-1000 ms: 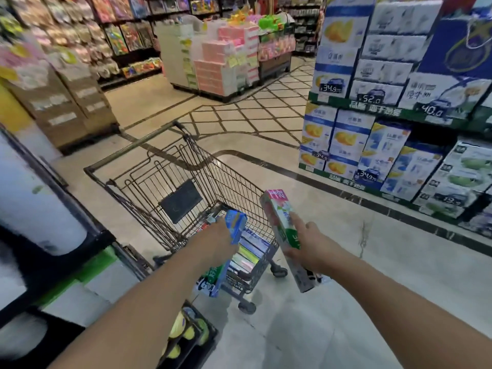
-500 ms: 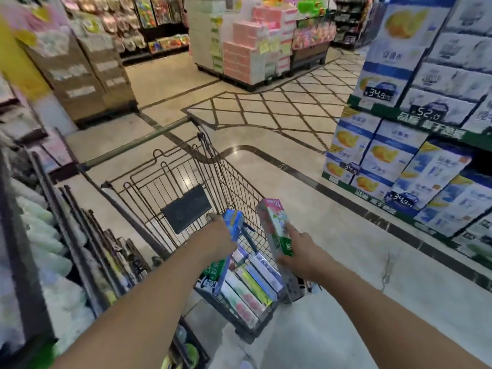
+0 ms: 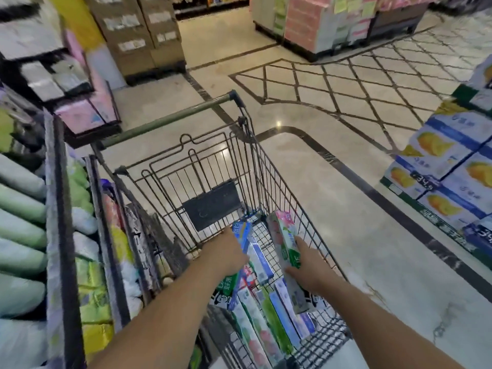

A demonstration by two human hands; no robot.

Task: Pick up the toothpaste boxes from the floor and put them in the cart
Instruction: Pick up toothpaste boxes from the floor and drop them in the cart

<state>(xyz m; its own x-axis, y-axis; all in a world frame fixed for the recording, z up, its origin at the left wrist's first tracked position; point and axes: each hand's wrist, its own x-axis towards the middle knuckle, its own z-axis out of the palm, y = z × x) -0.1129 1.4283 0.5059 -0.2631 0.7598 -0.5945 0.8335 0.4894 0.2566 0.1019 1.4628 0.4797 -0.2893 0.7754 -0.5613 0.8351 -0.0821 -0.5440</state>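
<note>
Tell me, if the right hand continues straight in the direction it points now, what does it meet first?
Probably the bare wire floor of the cart, ahead of the pink and green box that the right hand holds. Depth is unclear.

Both hands (image 3: pixel 229 253) hold boxes (image 3: pixel 286 241) over cart (image 3: pixel 314 230).

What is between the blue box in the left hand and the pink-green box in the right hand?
In the head view, between the blue toothpaste box and the pink-green toothpaste box shows only the cart's wire floor, with loaded toothpaste boxes lower down.
</note>
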